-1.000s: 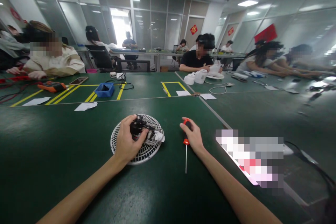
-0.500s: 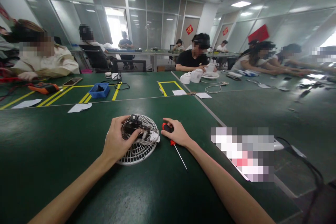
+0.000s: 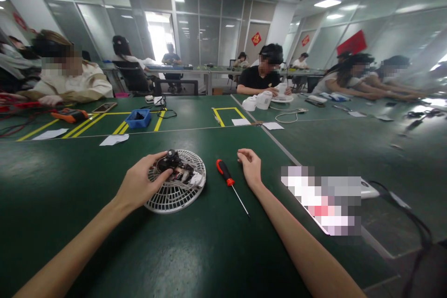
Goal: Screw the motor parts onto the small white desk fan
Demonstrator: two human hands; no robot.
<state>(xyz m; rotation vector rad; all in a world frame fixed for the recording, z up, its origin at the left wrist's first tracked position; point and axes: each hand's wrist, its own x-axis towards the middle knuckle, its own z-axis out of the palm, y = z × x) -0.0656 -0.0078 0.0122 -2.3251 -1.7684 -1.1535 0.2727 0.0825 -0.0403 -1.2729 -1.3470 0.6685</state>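
Observation:
A white round fan grille [image 3: 176, 193] lies flat on the green table [image 3: 195, 251] in front of me. On top of it sits a black fan motor assembly [image 3: 173, 166] with wires and a white connector. My left hand [image 3: 139, 185] grips that motor from the left, fingers wrapped around it. A red-and-black screwdriver [image 3: 230, 185] lies loose on the table to the right of the grille, tip pointing toward me. My right hand [image 3: 250, 166] rests on the table just right of the screwdriver, fingers loosely curled, holding nothing.
A blurred flat object [image 3: 323, 205] with a black cable lies at my right. Farther back are a blue parts bin [image 3: 138, 118], paper slips, yellow floor-style tape marks and white fan parts [image 3: 262, 100]. Several other people sit working at the far tables.
My right hand let go of the screwdriver, which now lies alone on the table, and moved off to its right. My left hand stayed on the motor.

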